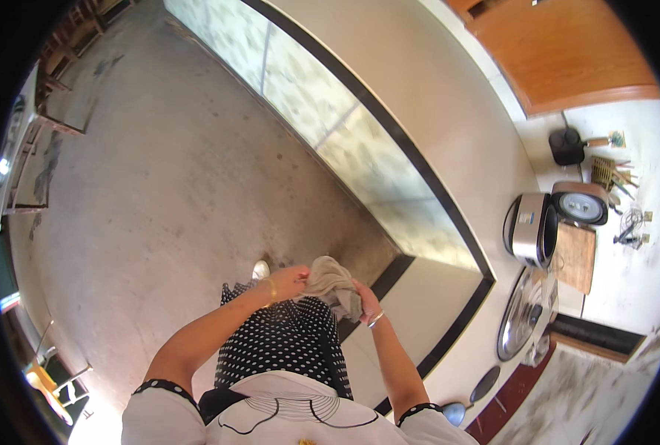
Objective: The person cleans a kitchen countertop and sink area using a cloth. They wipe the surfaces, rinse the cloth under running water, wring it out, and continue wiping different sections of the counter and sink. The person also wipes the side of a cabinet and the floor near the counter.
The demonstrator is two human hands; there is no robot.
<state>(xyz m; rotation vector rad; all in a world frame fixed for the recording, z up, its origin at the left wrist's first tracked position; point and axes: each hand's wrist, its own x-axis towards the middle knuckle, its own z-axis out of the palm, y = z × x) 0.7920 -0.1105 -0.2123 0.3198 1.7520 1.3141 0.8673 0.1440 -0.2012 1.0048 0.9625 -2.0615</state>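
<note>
A bunched beige cloth [330, 281] is held in front of my body, between both hands. My left hand [291, 282] grips its left side, with a gold-coloured bracelet on that wrist. On the other side, my right hand [368, 303] has its fingers around the cloth's lower right part; a silver-coloured bangle sits at the wrist. The cloth hangs in folds over my black polka-dot skirt [280, 339]. One white shoe [260, 270] shows below on the floor.
A counter [463, 128] with a black edge and tiled front runs along the right. On it stand an open rice cooker [530, 228], a large glass pot lid [522, 317] and a wooden board [577, 253]. A table [21, 144] is at far left, a yellow chair [46, 389] lower left.
</note>
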